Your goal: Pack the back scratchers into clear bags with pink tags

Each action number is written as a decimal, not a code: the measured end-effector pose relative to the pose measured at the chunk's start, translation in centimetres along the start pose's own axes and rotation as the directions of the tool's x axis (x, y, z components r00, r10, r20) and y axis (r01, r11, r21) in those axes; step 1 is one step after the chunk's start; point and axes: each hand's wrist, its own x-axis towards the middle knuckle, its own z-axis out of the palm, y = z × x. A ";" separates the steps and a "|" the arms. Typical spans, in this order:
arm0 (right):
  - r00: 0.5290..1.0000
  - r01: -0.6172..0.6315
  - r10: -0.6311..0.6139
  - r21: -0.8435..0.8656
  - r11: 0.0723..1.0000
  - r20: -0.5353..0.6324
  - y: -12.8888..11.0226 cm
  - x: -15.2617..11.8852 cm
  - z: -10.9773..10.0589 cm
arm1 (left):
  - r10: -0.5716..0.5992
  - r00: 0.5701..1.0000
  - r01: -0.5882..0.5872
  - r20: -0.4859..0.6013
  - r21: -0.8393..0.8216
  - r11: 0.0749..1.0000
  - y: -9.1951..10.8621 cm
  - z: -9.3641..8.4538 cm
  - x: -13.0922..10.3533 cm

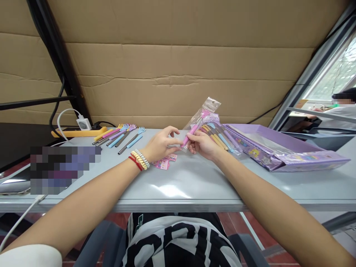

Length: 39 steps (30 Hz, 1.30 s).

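My right hand (204, 144) grips a pink fork-headed stick (192, 132) through a clear plastic bag (213, 104). The stick slants up to the right, with a pink handle low and a metal shaft above. My left hand (162, 142), wearing bracelets, has its thumb and forefinger at the bag's lower end, apparently pinching it. Small pink printed cards (161, 164) lie under the left hand, partly hidden. Right behind the right hand, several bagged sticks (222, 137) in brown, yellow, blue and purple lie in a pile.
Several loose fork-headed sticks (119, 135) lie at the back left of the grey table (194, 185). A purple box (256, 148) stands open on the right. Left are a white charger (83, 122), a yellow bar (97, 132) and a cable. Cardboard (178, 63) walls the back. Another person sits far right.
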 end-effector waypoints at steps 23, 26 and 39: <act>0.993 -0.046 0.051 -0.047 0.998 0.109 -0.1 -0.4 0.8 | -0.443 0.829 0.558 0.341 -0.457 0.693 2.1 0.1 0.8; 0.994 -0.073 0.080 -0.088 0.993 0.079 -0.1 -0.5 0.8 | -0.503 0.736 0.675 0.454 -0.555 0.486 2.0 0.3 0.8; 0.972 0.008 0.063 -0.298 0.954 0.225 -0.1 -0.5 0.4 | -0.477 0.704 0.710 0.527 -0.506 0.489 1.6 -0.2 0.8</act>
